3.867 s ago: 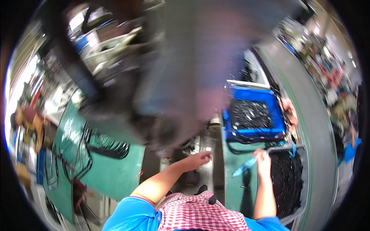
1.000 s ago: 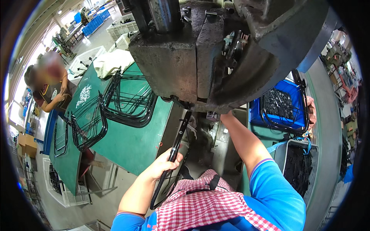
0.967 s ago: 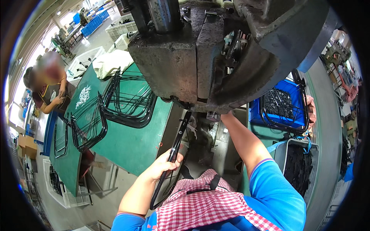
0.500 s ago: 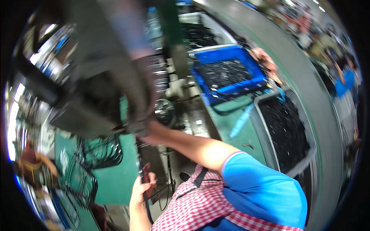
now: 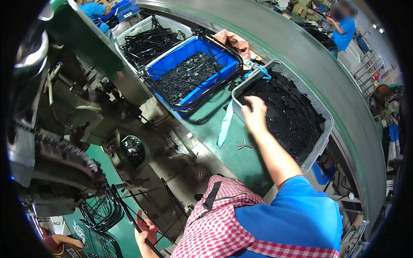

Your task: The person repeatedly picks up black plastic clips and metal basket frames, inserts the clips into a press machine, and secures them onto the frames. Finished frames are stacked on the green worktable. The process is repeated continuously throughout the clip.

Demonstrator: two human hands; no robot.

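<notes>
My left hand (image 5: pixel 147 230) is low at the left, its fingers closed around a thin black metal frame (image 5: pixel 127 211). The frame's rods slant up toward the dark machine (image 5: pixel 64 159). My right hand (image 5: pixel 255 112) is over the left side of a grey bin (image 5: pixel 328 124) filled with flat black pieces (image 5: pixel 284 107). Its fingers are bent and apart, and I see nothing between them. On the green tabletop below that hand lie a light blue strip (image 5: pixel 224 129) and a small metal T-shaped tool (image 5: pixel 245 145).
A blue crate (image 5: pixel 234 64) of small black parts has black frames lying over it. Behind it stands a white crate (image 5: pixel 180 26) of black rods. A round cup (image 5: pixel 133 150) of small shiny parts is by the machine. A conveyor (image 5: pixel 301 51) curves past; other people work beyond.
My right hand has swung from the machine to the grey bin at the right. The view has turned. My left hand keeps its hold on the black frame.
</notes>
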